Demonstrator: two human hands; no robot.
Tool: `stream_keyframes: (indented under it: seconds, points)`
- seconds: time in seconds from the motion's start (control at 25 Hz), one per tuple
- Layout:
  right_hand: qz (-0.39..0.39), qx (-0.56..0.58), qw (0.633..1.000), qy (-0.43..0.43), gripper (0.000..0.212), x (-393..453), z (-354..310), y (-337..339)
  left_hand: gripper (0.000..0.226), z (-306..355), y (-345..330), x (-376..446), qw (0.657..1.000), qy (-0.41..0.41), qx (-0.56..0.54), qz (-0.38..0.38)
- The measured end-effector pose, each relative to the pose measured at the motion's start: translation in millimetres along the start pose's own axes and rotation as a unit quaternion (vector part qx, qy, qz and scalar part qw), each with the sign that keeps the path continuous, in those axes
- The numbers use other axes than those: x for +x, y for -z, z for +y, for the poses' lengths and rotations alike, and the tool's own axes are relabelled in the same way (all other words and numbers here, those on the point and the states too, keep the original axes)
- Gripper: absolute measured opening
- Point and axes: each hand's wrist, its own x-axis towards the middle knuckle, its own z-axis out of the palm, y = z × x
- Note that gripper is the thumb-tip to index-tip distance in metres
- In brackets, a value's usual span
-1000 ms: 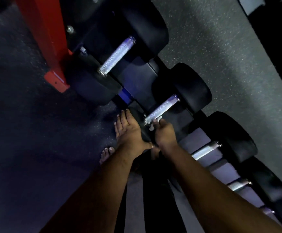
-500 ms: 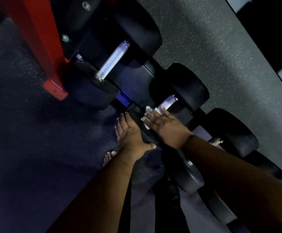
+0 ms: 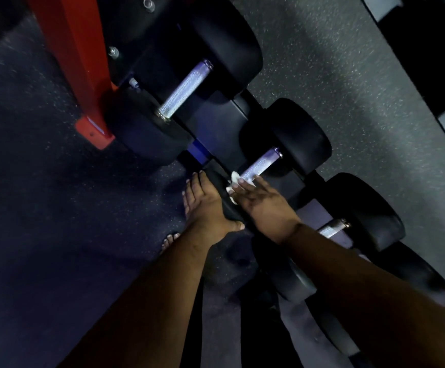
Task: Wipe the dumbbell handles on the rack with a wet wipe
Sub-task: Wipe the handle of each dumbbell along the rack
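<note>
Black dumbbells lie in a diagonal row on the rack. My right hand (image 3: 263,200) lies over the near end of the middle dumbbell's knurled handle (image 3: 262,164), its straight fingers pressing a white wet wipe (image 3: 234,179) onto it. The wipe peeks out under the fingertips. My left hand (image 3: 205,208) rests flat on that dumbbell's near head (image 3: 229,208), thumb hooked over its edge. A larger dumbbell's handle (image 3: 184,91) is bare further up. Another handle (image 3: 332,228) shows to the right, partly behind my right forearm.
The rack's red post (image 3: 78,62) stands at the upper left, with a bolted foot on dark speckled flooring (image 3: 56,208). Grey speckled floor (image 3: 348,88) runs behind the rack. Bare toes (image 3: 169,241) show beside my left wrist. More dumbbells continue to the lower right.
A second ago my right hand was curled round the near end of the middle handle; it now lies flatter with fingers extended over the wipe. My left hand has stayed put.
</note>
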Motion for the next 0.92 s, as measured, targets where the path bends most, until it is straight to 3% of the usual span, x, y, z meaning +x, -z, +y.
stream_keyframes:
  seconds: [0.08,0.12,0.16,0.2,0.24,0.28,0.36,0.4,0.44,0.6,0.72,0.76,0.8,0.92]
  points:
    - [-0.009,0.118,0.983,-0.139,0.038,-27.1,-6.3,-5.4,0.158,0.3,0.1,0.4,1.000,-0.002,0.004,-0.006]
    - [0.005,0.196,0.945,-0.261,0.030,-38.7,-10.3,-4.8,0.158,0.5,-0.2,0.8,1.000,-0.004,0.006,-0.008]
    - [0.059,0.283,0.875,-0.389,0.022,-43.6,-12.6,-4.4,0.158,0.0,-0.5,0.4,1.000,-0.004,0.008,-0.008]
    - [0.135,0.377,0.773,-0.492,0.017,-39.6,-10.5,-1.5,0.158,0.0,-0.3,0.3,1.000,-0.003,0.009,-0.007]
    - [0.214,0.472,0.648,-0.559,0.017,-29.9,-4.1,1.3,0.158,-0.1,-0.5,0.7,1.000,-0.004,0.009,-0.006]
    - [0.273,0.561,0.521,-0.583,0.022,-16.9,3.9,4.3,0.158,-0.2,-1.1,1.9,1.000,-0.006,0.010,-0.004]
    - [0.308,0.721,0.302,-0.542,0.023,18.4,10.4,11.5,0.159,-1.0,-2.8,3.0,1.000,-0.007,0.014,0.003]
    - [0.304,0.770,0.242,-0.507,0.014,33.9,6.5,12.0,0.159,-1.1,-3.4,2.7,1.000,-0.007,0.016,0.006]
    - [0.290,0.799,0.229,-0.474,0.008,45.2,-0.6,9.0,0.159,-1.0,-4.1,2.7,1.000,-0.008,0.019,0.010]
    - [0.203,0.809,0.271,-0.480,0.023,53.0,-0.2,-0.5,0.158,-2.5,-5.2,1.8,1.000,-0.012,0.017,0.020]
    - [0.257,0.802,0.248,-0.479,0.017,54.4,17.2,-1.5,0.159,-2.9,-4.6,3.1,1.000,-0.014,0.016,0.019]
    - [0.246,0.794,0.274,-0.485,0.014,54.3,11.4,-0.4,0.159,-1.8,-3.9,2.7,1.000,-0.013,0.014,0.020]
    - [0.213,0.775,0.324,-0.499,0.015,51.6,-0.8,-3.6,0.158,-0.8,-3.5,1.7,1.000,-0.011,0.013,0.019]
    - [0.074,0.629,0.551,-0.543,0.021,23.5,-35.4,-13.1,0.158,0.5,-3.8,1.7,1.000,-0.005,0.011,0.017]
